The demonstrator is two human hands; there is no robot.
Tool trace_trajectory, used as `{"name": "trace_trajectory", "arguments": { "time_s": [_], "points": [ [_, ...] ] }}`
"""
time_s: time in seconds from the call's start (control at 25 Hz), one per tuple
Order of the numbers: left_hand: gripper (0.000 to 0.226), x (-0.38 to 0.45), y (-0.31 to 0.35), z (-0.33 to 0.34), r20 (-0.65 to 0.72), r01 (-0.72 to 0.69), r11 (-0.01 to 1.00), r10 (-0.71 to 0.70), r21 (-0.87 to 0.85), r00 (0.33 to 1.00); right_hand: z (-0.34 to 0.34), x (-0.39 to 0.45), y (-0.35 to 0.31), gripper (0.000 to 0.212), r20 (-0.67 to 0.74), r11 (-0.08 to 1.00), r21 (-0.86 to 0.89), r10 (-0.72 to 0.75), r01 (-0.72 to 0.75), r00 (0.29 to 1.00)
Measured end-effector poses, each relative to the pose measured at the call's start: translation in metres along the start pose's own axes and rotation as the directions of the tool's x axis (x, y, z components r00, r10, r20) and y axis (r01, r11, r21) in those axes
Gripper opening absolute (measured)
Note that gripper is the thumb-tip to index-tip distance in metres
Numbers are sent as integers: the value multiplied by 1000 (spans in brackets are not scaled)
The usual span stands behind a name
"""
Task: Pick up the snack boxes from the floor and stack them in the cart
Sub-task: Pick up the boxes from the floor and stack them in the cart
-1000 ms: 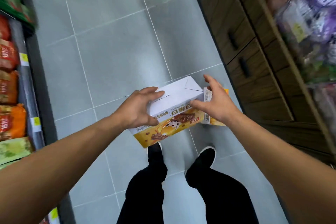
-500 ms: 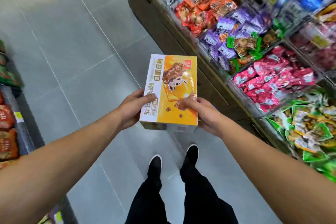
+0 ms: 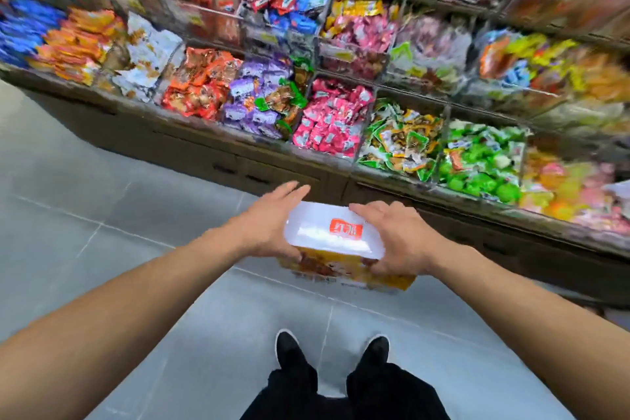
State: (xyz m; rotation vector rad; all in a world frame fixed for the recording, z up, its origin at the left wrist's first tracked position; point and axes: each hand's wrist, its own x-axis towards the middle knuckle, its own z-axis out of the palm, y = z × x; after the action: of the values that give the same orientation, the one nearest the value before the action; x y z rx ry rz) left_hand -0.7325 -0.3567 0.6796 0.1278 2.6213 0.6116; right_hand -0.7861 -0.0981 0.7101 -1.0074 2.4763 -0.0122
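both hands, left hand (image 3: 269, 232) and right hand (image 3: 395, 239), clamp the box (image 3: 332, 242) by its ends; keep it level; no cart in view yet.

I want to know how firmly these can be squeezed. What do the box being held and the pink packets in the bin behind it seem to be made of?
The snack box: probably printed paperboard, with flat faces, straight edges and a slight sheen on its white side. It keeps its shape between the left hand and right hand. The pink packets: apparently thin glossy plastic film, crinkled and heaped loosely, though blur hides details.
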Motion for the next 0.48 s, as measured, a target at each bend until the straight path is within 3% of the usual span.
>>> {"name": "trace_trajectory", "arguments": {
  "time_s": [0.08,0.2,0.28,0.36,0.48],
  "points": [
    [127,17,41,13,130,-82,996,77,34,988,12,-48,23,111,-8,996,40,85,-85,996],
    [90,43,128,41,190,-281,955,260,96,947,40,-144,61,110,-102,952,174,273,-253,956],
    [76,53,196,66,207,-388,916,362,104,909,67,-215,86,107,-192,892,283,414,-354,890],
    [73,56,261,93,199,-447,889,423,99,884,99,-283,110,108,-288,797,414,573,-440,767],
    [77,50,368,146,174,-524,847,504,96,846,144,-393,151,116,-310,542,689,820,-481,481]
  ]
}}
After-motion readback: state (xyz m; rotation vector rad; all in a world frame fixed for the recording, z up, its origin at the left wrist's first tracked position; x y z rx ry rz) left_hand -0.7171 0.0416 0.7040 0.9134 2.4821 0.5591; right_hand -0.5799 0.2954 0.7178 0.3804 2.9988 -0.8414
